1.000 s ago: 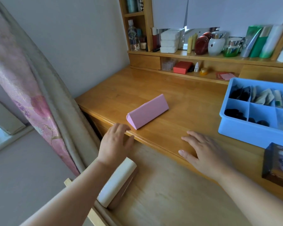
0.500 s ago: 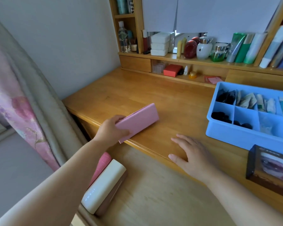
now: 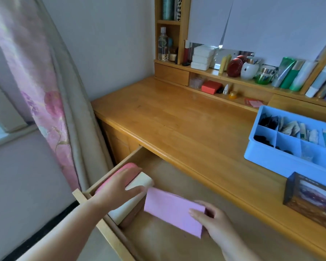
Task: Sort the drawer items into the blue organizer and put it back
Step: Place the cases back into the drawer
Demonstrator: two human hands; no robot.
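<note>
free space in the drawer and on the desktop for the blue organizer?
Drawer: bare floor from the pink case rightward under the desk edge. Its left end is crowded: cream case, left hand. Desktop: bare from the curtain-side edge to the blue organizer. Right corner tight: dark box.

No readable text anywhere. Dark box [image 3: 312,201] on tabletop [image 3: 186,125] has a printed picture and a thin line of print along its top edge, too small and blurred to read. Shelf bottles and green tubes [image 3: 288,75]: labels illegible. Book spines [image 3: 324,80] at far right: nothing legible. Pink case [image 3: 174,210] in the drawer: plain, no markings.
</note>
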